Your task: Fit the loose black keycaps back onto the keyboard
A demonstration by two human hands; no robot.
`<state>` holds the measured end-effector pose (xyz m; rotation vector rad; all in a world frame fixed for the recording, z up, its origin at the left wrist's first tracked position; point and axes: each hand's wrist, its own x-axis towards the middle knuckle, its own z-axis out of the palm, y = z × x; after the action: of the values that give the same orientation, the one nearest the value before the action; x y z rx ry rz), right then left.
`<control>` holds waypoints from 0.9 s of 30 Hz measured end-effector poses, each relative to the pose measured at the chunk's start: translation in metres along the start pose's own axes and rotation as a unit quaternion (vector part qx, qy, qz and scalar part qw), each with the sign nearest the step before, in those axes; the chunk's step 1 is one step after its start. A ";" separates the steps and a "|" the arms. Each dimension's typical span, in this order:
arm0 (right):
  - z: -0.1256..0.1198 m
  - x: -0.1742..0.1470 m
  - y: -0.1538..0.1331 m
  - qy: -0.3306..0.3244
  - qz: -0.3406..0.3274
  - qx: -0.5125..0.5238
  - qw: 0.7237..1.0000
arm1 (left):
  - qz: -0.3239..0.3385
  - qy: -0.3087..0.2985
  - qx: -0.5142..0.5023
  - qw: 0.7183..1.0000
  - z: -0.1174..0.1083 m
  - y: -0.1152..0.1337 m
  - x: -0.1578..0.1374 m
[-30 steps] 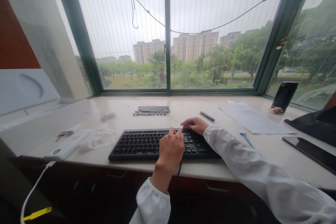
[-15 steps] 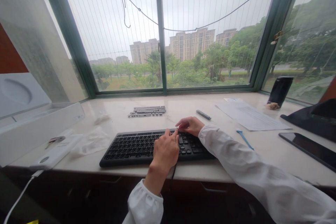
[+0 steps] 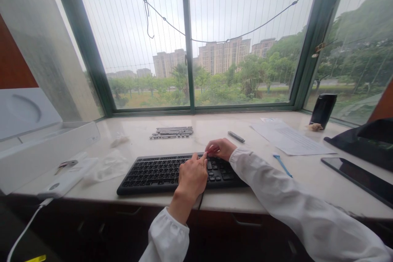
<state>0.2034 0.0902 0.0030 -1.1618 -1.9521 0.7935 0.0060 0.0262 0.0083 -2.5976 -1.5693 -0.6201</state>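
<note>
A black keyboard (image 3: 147,176) lies along the front of the white counter, many of its key positions on the left and middle without caps. My left hand (image 3: 193,174) rests over its middle-right part, fingers stretched forward and slightly apart, one fingertip close to those of my right hand. At the keyboard's back edge, my right hand (image 3: 221,148) is closed in a pinch; whatever lies between its fingertips is hidden. Behind the keyboard sits a group of grey-looking keycaps (image 3: 172,132) laid in rows. A short dark strip (image 3: 236,136) lies beyond my right hand.
On the right are a blue plastic tool (image 3: 282,166), paper sheets (image 3: 285,137), a phone (image 3: 359,176) and a black cylinder (image 3: 323,110). To the left stand an open white box (image 3: 46,151), crumpled clear plastic (image 3: 107,166) and a white cabled device (image 3: 66,176) with keys on it.
The view has shifted slightly. Both hands stay at nearly the same place on the keyboard; my right hand's fingers have curled a little closer to the left fingertip.
</note>
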 end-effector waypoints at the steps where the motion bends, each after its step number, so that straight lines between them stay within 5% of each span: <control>1: 0.000 0.000 0.000 0.000 -0.002 -0.001 1.000 | 0.000 0.001 0.001 1.000 0.000 0.000 0.000; 22: -0.013 0.004 0.006 -0.007 -0.028 -0.071 0.997 | -0.005 0.000 -0.007 1.000 -0.004 -0.002 -0.003; 27: -0.012 0.001 -0.006 0.057 -0.057 -0.149 0.986 | -0.025 0.017 -0.026 0.999 0.000 -0.003 -0.004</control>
<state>0.2103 0.0905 0.0145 -1.2237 -2.0672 0.3736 0.0013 0.0243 0.0065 -2.5766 -1.6339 -0.7134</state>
